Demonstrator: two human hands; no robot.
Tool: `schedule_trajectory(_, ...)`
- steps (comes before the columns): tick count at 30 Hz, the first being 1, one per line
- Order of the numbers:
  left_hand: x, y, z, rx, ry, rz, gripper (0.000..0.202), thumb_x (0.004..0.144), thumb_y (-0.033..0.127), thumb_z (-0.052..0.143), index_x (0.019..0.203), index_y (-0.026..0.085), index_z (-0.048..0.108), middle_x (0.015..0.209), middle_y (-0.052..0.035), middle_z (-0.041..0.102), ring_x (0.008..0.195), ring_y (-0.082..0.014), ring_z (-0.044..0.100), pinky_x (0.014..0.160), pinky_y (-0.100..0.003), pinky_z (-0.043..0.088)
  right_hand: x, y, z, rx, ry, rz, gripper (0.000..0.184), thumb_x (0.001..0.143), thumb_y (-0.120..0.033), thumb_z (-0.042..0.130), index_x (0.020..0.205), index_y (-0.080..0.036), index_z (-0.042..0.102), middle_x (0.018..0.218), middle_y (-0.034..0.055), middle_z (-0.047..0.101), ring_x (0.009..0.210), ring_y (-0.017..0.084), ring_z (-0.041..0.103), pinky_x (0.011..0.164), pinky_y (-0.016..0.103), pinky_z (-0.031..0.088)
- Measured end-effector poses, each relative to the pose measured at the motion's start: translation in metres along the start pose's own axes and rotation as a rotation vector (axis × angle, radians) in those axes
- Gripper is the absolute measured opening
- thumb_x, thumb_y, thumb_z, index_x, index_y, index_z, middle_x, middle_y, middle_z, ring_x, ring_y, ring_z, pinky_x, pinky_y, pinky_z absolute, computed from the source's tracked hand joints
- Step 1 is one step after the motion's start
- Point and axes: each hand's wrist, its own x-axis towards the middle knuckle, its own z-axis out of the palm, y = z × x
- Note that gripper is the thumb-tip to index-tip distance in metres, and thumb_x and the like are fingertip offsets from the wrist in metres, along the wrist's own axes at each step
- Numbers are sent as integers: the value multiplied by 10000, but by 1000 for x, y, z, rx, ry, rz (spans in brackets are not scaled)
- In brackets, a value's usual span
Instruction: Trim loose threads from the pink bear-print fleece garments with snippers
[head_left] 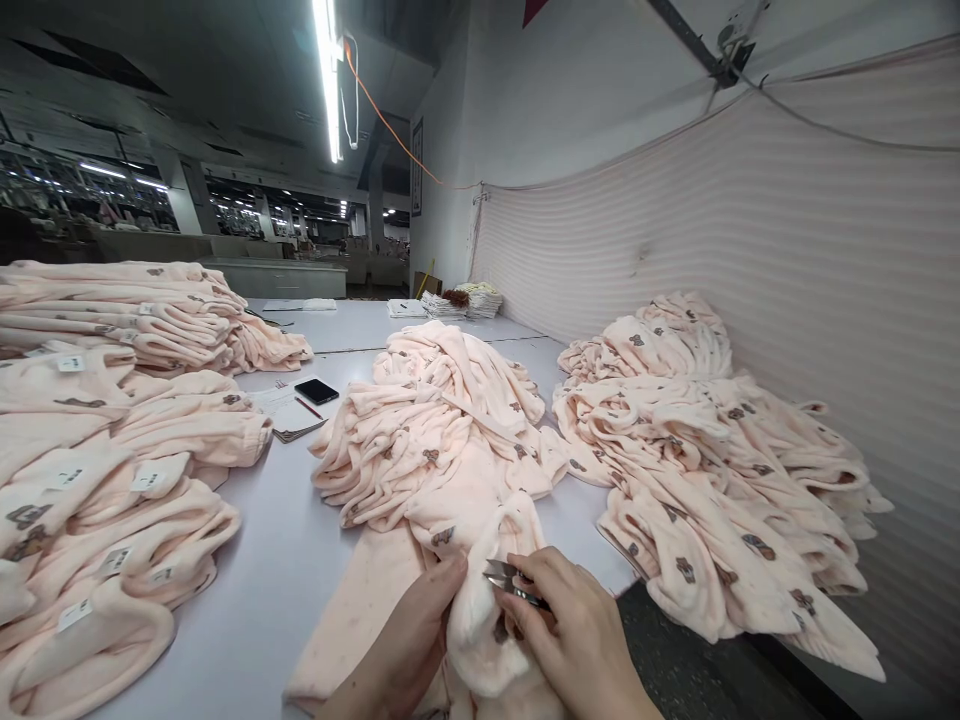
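Observation:
A pale pink fleece garment (480, 610) with small brown prints lies in front of me at the near edge of the table. My left hand (416, 630) pinches its fabric on the left side. In my right hand (562, 620) are small thread snips (514, 580), their blades pointing left over the garment's pale edge. Whether the blades touch the cloth I cannot tell. Just beyond my hands rises a heap of similar pink garments (450, 420), which runs together with the piece I hold.
Folded pink garments (112, 320) with white labels are piled at the left. Another loose pile (697, 460) lies at the right, by a striped cloth curtain (712, 230). A phone (316, 391), a red pencil (308, 408) and papers (281, 405) lie left of centre.

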Motion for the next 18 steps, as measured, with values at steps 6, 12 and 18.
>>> schedule_trajectory(6, -1, 1, 6, 93, 34, 30, 264, 898, 283, 551, 1051, 114, 684, 999, -107, 723, 959, -224, 638, 881, -336, 464, 6, 3, 4, 130, -7, 78, 196, 919, -256, 493, 1011, -267, 666, 900, 9, 678, 823, 170, 647, 700, 244, 462)
schedule_trajectory(12, 1, 2, 9, 99, 8, 4, 271, 911, 299, 527, 1036, 113, 680, 962, -105, 721, 934, -221, 643, 880, -345, 458, 1, 4, -1, 153, -67, 75, 224, 867, -249, 567, 1076, -282, 642, 927, 2, 669, 842, 187, 643, 702, 255, 468)
schedule_trajectory(18, 2, 2, 13, 169, 7, 13, 295, 910, 315, 526, 1057, 106, 673, 988, -114, 714, 945, -226, 631, 864, -337, 457, 0, 13, -2, 327, -6, 164, 217, 919, -312, 491, 936, -253, 699, 867, 10, 688, 813, 168, 656, 697, 237, 478)
